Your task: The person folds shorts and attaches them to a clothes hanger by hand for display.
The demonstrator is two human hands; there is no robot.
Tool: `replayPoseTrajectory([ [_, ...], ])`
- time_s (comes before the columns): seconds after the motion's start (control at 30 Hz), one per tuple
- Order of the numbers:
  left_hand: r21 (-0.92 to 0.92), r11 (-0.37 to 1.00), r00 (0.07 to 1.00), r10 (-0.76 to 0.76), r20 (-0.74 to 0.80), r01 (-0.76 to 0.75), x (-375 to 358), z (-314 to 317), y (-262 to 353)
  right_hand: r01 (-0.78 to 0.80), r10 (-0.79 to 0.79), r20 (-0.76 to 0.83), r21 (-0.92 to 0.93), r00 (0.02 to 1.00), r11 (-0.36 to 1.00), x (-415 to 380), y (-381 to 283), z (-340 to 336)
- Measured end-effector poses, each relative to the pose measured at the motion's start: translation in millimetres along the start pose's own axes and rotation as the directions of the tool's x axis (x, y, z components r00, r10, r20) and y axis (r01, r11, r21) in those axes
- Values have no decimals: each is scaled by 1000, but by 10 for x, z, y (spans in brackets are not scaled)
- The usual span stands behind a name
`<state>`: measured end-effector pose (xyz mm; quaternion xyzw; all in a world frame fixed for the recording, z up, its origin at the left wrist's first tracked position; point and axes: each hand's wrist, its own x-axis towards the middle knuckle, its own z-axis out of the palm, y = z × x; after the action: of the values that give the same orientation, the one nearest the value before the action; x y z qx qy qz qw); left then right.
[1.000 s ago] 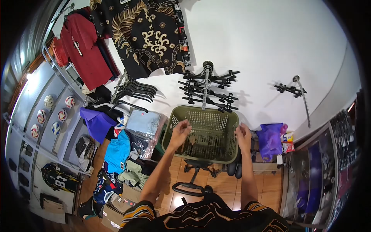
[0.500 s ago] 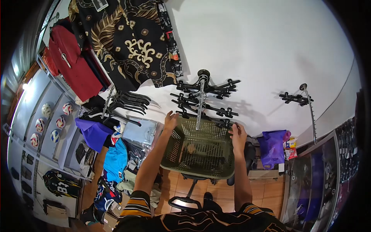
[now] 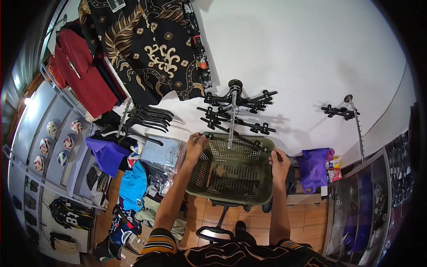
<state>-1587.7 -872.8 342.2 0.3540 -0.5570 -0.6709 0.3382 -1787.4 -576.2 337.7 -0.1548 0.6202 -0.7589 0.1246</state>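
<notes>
A black clip hanger hangs at the front of the metal wall rail, low over the rim of a green plastic basket. My left hand is closed at the hanger's left end, beside a clip. At the other end, the fingers of my right hand are pinched together by the right clip. The fingers partly hide both hanger ends. Behind it, several more black clip hangers hang on the same rail. The perforated basket stands below, between my forearms, with its inside visible.
Patterned black shirts hang upper left, near black hangers on another rail. Folded clothes in plastic lie left of the basket. A purple bag and a glass cabinet are at right. Another rail juts from the wall.
Both hands have moved slightly down, and their fingers have closed around the ends of the front hanger. That hanger now sits a little lower and more tilted.
</notes>
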Motion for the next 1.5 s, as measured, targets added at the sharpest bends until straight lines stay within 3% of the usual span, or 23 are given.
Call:
replayPoseTrajectory([
  [0.2,-14,1000,997,28,74,-27,-896,-259,-244,-72,70,-57,-38,996,997,-874,146,-348],
  [0.33,24,995,988,-102,114,100,-1660,-449,-359,-51,41,-111,-89,993,995,-1675,365,-730],
  [0.4,54,989,979,-144,145,138,-2075,-531,-389,-244,221,-184,-114,958,963,-2087,535,-984],
  [0.53,125,989,946,-119,301,84,-2775,-781,-510,-326,288,-301,-85,909,941,-3065,283,-1222],
  [0.7,128,990,889,-109,445,57,-3508,-1043,-549,-333,254,-476,-88,842,939,-4212,111,-1285],
  [0.77,277,960,865,-173,471,41,-3742,-1164,-537,-341,256,-530,-67,808,938,-4625,61,-1306],
  [0.93,248,968,785,-176,594,30,-4060,-1269,-721,-416,334,-592,-1,733,909,-5454,-165,-1439],
  [1.0,385,923,700,-267,662,-12,-4153,-1234,-784,-397,308,-640,5,704,918,-5786,-144,-1625],
  [1.17,431,900,450,-361,817,-60,-4644,-746,-814,-324,255,-763,62,594,944,-6798,-272,-2036],
  [1.23,454,889,351,-405,844,-66,-4968,-503,-835,-303,235,-832,85,502,949,-7285,-358,-2157],
  [1.4,476,864,-22,-486,874,-163,-5938,47,-1186,-227,158,-954,99,255,969,-8638,-505,-2416],
  [1.5,483,858,-157,-508,847,-173,-6776,264,-1301,-156,131,-985,114,108,981,-9433,-713,-2530],
])
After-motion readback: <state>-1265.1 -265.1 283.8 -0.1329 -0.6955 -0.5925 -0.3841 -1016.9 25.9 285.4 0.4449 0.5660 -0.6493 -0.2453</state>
